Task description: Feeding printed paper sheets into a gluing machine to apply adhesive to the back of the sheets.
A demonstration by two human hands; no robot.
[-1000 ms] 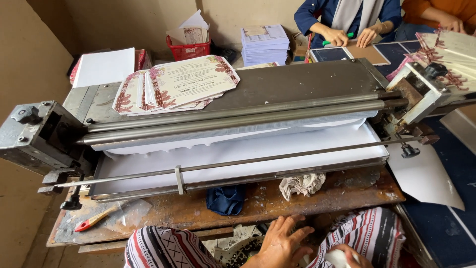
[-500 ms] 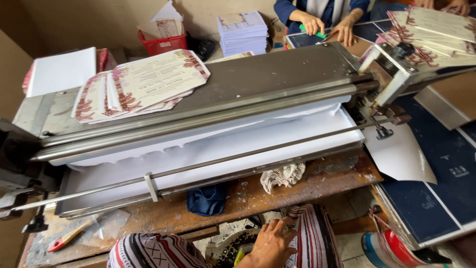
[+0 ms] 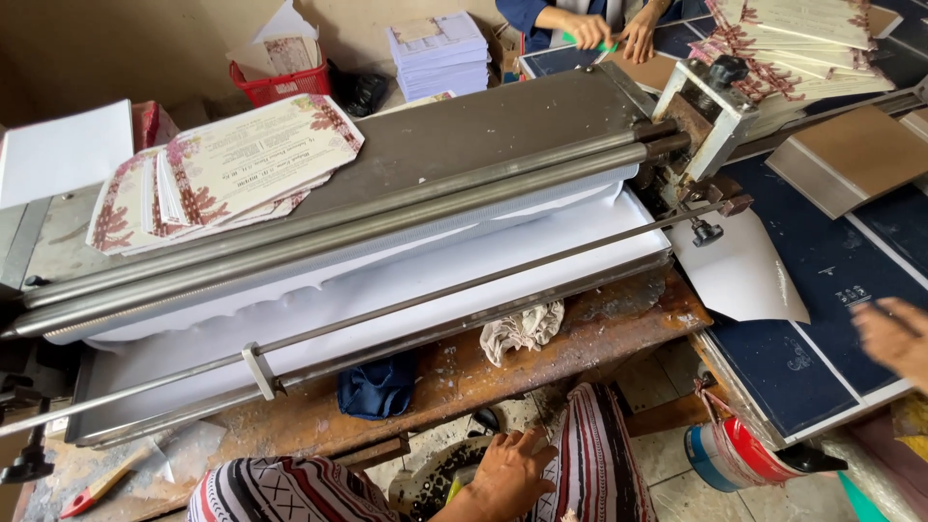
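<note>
Our left hand [image 3: 509,472] hangs low between our knees in their striped patterned trousers [image 3: 599,454], fingers spread wide and holding nothing. It sits just over the rim of a dark round tub [image 3: 430,483] on the floor under the bench. Whether the fingers touch that rim we cannot tell. Above it runs the worn, rust-stained wooden bench top [image 3: 619,324], with a crumpled dark blue cloth [image 3: 377,387] and a wadded white rag [image 3: 523,328] along its near edge. Behind these stands the long steel roller machine [image 3: 406,208] over its white-lined tray [image 3: 406,290].

A blurred hand at the right edge, which we take for our right hand [image 3: 897,338], hovers over the flat dark blue boards [image 3: 822,280] — too smeared to judge its grip. Nearby are a white paper sheet [image 3: 744,275] and a red-and-blue tin [image 3: 735,456] on the floor.

Working down there goes best, we judge, if we lean enough to see the tub and keep the wrist clear of the bench edge. Another person's hands [image 3: 609,29] work at the far side, well apart from ours.
</note>
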